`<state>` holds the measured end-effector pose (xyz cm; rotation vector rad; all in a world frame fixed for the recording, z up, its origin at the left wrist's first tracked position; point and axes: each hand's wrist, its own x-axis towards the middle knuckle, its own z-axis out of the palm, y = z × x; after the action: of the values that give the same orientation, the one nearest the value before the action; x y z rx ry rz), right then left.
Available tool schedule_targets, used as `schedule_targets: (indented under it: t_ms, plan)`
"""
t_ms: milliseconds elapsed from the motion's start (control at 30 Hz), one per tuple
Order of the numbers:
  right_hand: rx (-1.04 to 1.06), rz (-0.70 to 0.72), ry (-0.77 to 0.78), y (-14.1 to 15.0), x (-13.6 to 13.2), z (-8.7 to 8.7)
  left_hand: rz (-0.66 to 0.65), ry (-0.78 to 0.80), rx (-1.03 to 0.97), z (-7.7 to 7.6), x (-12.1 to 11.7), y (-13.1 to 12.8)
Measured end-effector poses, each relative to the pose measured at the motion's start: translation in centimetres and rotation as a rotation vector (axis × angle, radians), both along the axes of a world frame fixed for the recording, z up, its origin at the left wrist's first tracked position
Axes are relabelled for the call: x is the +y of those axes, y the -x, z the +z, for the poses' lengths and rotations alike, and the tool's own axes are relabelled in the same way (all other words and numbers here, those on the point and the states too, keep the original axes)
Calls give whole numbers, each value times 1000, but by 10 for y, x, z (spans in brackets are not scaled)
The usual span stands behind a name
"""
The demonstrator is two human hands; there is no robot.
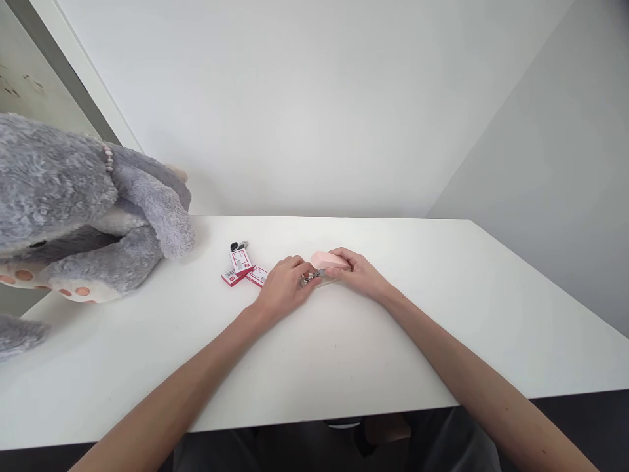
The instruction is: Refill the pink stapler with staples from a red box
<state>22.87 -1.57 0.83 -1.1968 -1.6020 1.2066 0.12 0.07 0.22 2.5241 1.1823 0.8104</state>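
Observation:
A pink stapler (328, 261) is between my hands over the middle of the white table. Its pink top is raised, and metal parts show below it. My right hand (362, 274) grips the pink top from the right, thumb in front and fingers behind. At the stapler's left end my left hand (284, 285) has its thumb and fingers closed around the metal part. The fingers hide some of that end. Just left of my left hand lie small red-and-white boxes: one box (257, 276) partly covered by the hand, and another box (242, 261) resting on a third box (232, 277).
Behind the boxes lies a small black and grey object (239, 246) that I cannot make out. A large grey plush toy (142, 196) leans over the table's left side. The white table (403, 354) ends at a white wall (304, 118) behind.

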Motion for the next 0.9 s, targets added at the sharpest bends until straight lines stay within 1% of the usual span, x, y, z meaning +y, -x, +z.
schedule_targets:
  t_ms: [167,467,700,900]
  plan:
    - [-10,3,5,0,-1,1,1,1,1,-4,2,1]
    - [-6,9,-13,0,0,-1,-2,-1,-2,-5,2,1]
    - [99,45,-6,3,-3,2,-16,-22,11,-6,0,0]
    - [243,46,-5,2,1,-1,-30,-13,15,-6,0,0]
